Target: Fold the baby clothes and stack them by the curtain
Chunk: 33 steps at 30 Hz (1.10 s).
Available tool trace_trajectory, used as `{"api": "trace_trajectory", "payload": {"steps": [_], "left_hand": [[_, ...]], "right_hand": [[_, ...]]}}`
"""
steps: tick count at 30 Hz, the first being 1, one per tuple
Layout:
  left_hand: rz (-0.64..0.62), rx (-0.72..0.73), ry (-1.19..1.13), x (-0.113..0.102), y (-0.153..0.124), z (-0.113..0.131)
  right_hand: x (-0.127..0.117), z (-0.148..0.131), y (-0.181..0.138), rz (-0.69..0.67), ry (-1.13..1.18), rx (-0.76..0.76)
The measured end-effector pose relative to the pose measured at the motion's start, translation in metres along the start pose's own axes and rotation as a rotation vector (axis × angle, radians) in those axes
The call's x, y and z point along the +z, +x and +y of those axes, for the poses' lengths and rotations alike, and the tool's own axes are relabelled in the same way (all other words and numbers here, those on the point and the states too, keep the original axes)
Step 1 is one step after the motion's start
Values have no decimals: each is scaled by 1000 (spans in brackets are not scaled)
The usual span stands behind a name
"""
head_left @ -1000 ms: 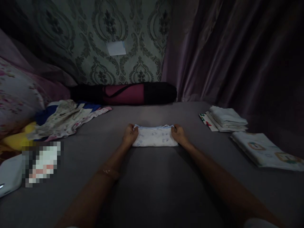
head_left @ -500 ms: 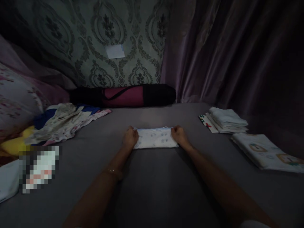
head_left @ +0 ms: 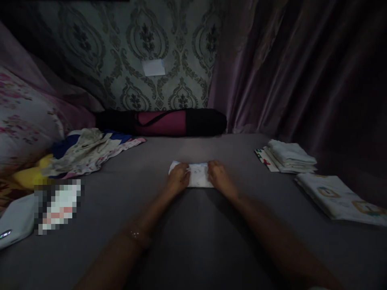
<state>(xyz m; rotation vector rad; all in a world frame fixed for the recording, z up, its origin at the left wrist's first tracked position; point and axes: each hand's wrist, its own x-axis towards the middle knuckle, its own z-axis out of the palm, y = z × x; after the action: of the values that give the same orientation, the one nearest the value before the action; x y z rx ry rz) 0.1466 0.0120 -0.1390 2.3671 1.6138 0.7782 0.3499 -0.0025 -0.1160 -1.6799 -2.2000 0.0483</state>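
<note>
A folded white cloth (head_left: 198, 176) with small faint prints and a bluish far edge lies flat on the grey sheet in front of me. On its left part rests my left hand (head_left: 178, 179), fingers laid over the fabric. My right hand (head_left: 220, 177) lies across its right end in much the same way, hiding that end. Both hands look open and flat on top of the cloth, though motion blurs them slightly.
Folded white cloths (head_left: 292, 157) are stacked at the right, with a larger printed folded cloth (head_left: 338, 197) nearer me. Crumpled clothes (head_left: 96, 151) lie at the left, above a white phone-like object (head_left: 18, 217). A black and magenta long bag (head_left: 163, 123) lies along the wall.
Both hands have let go of the cloth's two far corners and moved inward onto its top. The view has shifted slightly to the left.
</note>
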Motion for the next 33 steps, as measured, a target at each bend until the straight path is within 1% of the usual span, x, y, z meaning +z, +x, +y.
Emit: {"api": "trace_trajectory", "payload": {"steps": [2,4,7,11,18,22,25,27,30,33], "left_hand": [[-86,52,61,11,-2,15],[-145,4,156,20,-3,20],[-205,-68,250,24,-5,14],[-257,-73,268,20,-7,0],[-225,-123,209,15,-11,-15],[-262,-214,152,12,-12,-17],[-294,-283,120,8,-13,-18],[-292,-283,122,7,-14,-19],[-257,-262,154,9,-15,-21],[-219,-267,156,12,-16,-22]], "right_hand": [[11,-21,0,-44,29,-128],[23,-30,0,-99,38,-154],[37,-27,-2,-152,39,-151],[39,-12,-4,-168,42,-180],[36,-5,-6,-204,17,-173],[36,-1,-7,-192,-42,-114],[33,7,-6,-202,-81,-85],[29,16,-6,-217,-91,-79],[25,29,-4,-250,-59,-98],[28,40,-4,-254,12,-78]]}}
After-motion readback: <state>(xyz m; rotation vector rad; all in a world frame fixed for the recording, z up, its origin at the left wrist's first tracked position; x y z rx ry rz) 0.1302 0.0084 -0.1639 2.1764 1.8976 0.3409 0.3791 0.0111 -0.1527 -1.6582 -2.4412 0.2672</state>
